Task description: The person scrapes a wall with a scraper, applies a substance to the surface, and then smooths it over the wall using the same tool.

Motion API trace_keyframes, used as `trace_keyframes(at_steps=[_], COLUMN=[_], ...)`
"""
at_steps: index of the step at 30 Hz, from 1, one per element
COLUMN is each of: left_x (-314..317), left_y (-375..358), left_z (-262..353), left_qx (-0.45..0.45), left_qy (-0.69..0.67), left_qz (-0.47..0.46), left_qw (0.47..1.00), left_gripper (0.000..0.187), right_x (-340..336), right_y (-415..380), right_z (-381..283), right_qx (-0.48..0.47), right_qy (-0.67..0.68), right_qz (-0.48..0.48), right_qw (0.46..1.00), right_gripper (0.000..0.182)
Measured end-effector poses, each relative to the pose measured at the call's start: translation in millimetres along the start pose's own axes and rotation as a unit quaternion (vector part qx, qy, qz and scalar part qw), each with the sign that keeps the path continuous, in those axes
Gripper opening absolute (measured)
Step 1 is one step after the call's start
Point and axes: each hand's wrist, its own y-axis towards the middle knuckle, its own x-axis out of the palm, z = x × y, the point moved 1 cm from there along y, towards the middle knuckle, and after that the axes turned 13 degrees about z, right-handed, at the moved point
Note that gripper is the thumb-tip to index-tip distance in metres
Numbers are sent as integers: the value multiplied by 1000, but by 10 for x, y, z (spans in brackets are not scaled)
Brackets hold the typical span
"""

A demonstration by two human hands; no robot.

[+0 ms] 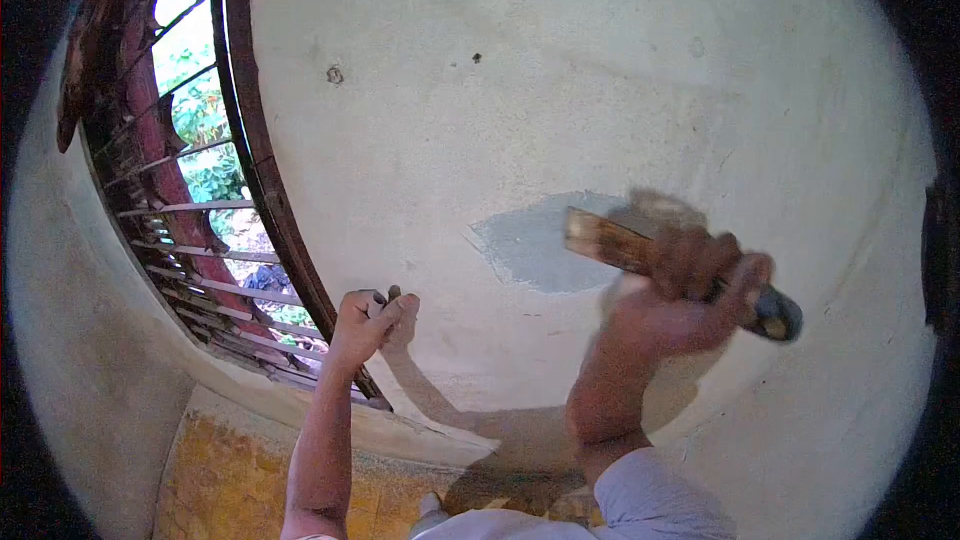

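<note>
My right hand point(695, 285) is wrapped round a tool point(610, 242) with a flat, worn, brownish end and a dark rounded end, slightly blurred. The flat end points left over a grey patch point(535, 240) on the pale wall point(450, 140); whether it touches the wall cannot be made out. Down and to the left, my left hand point(375, 320) is closed near the wall beside the window frame. Something small and dark shows at its fingers, too small to name.
A window with horizontal bars point(215, 255) and a dark wooden frame point(262, 165) stands at the left, with greenery outside. The wall has small holes and marks. Below lies a worn yellowish floor point(215, 470), where part of a foot point(430, 507) shows.
</note>
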Motion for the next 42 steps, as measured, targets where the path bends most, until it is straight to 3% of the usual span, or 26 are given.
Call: trace_keyframes(at_steps=[1, 5, 10, 12, 13, 15, 16, 18, 19, 20, 22, 24, 26, 28, 30, 31, 32, 34, 36, 37, 38, 39, 40, 42], left_x=[6, 31, 9, 4, 4, 19, 22, 9, 4, 1, 2, 3, 9, 18, 12, 8, 8, 7, -4, -4, 0, -2, -9, -16], left_y=[-6, -77, -28, -26, -27, -31, -30, -22, -30, -36, -37, -38, -23, -34, -46, -46, -56, -58, -36, -44, -58, -53, -34, -43], left_z=[-12, 171, 40, 10, 6, 50, 68, 76, 73, 56, 17, 16, 22, 49, 96, 113, 123, 131, 101, 77, 54, 38, 35, 80], left_qx=[7, -61, -44, -44, -41, -48, -55, -42, -33, -34, -47, -35, -21, -28, -42, -52, -52, -60, -50, -41, -44, -37, -27, -17], left_qy=[9, -9, 11, -3, -18, -23, -28, -15, 1, 2, -27, -23, -20, -33, -21, -10, -10, -32, -25, -18, -17, -6, 5, 13], left_qz=[0, -5, -1, -6, -9, -8, -8, -9, -12, -13, -8, -9, -10, -11, -15, -14, -14, -15, -18, -20, -24, -21, -15, -13], left_qw=[1000, 998, 999, 999, 999, 999, 998, 999, 999, 999, 998, 999, 1000, 999, 999, 998, 998, 998, 998, 999, 999, 999, 1000, 1000], left_gripper=[40, 40, 40, 40, 40, 41, 41, 40, 40, 40, 39, 39, 38, 38, 38, 38, 38, 38, 38, 38, 38, 38, 37, 37], right_x=[60, 70, 113, 133, 84, 28, 22, 73, 19, 27, 77, 59, 75, 51, 104, 63, 39, 58, 27, -53, -95, 177, 136, 20], right_y=[22, 30, -37, -107, -87, 9, 26, 27, 4, -23, -52, -45, -33, -29, -115, -89, -63, -44, -71, -96, -150, -257, -254, -142], right_z=[-7, 256, -4, 311, 292, 217, 131, -56, 53, 151, 301, 160, -31, 108, 371, 306, 175, -79, 92, 257, 357, 221, 188, 72], right_qx=[-72, 12, -45, -36, -36, -4, -5, -36, -5, -5, 13, -16, 47, 26, 24, 23, 24, -31, -57, -40, -23, 57, 56, 31], right_qy=[-10, -75, 17, -136, -138, -61, -60, 4, 9, 8, -116, -110, 72, 86, -145, -151, -151, 26, 35, -135, -300, -220, -218, 45], right_qz=[-49, -61, -104, -38, -36, -135, -136, -117, -6, -5, -89, -110, -6, -16, -22, -98, -98, -125, -111, -48, 16, -83, -84, -67], right_qw=[996, 995, 993, 989, 989, 989, 989, 992, 1000, 1000, 989, 988, 996, 996, 989, 983, 983, 991, 992, 989, 954, 970, 971, 996], right_gripper=[28, 28, 25, 30, 30, 32, 32, 30, 29, 29, 31, 31, 27, 27, 31, 30, 30, 26, 27, 29, 31, 28, 28, 25])
